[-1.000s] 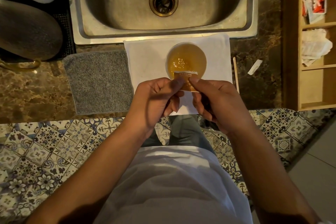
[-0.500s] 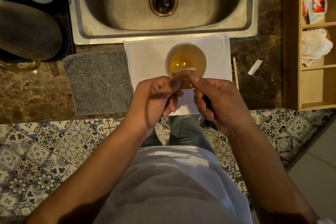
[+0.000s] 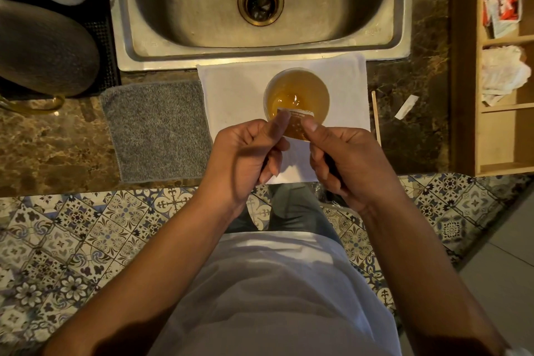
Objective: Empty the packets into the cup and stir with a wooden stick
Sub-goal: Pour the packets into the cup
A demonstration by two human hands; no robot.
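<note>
A white cup (image 3: pixel 297 76) holding amber liquid stands on a white cloth (image 3: pixel 231 89) just in front of the sink. A small orange packet (image 3: pixel 295 126) is pinched at the cup's near rim, my left hand (image 3: pixel 248 153) gripping its left edge and my right hand (image 3: pixel 346 159) its right edge. The packet's top strip overlaps the cup's near rim. A thin wooden stick (image 3: pixel 376 117) lies on the counter along the cloth's right edge.
The steel sink (image 3: pixel 260 0) lies beyond the cup. A grey cloth (image 3: pixel 157 128) lies to the left, a dark round object (image 3: pixel 43 46) further left. At right are a torn paper strip (image 3: pixel 406 107) and a wooden organiser (image 3: pixel 504 66) with packets and crumpled paper.
Both hands and the packet have barely shifted, staying at the cup's near rim. The liquid surface has settled slightly.
</note>
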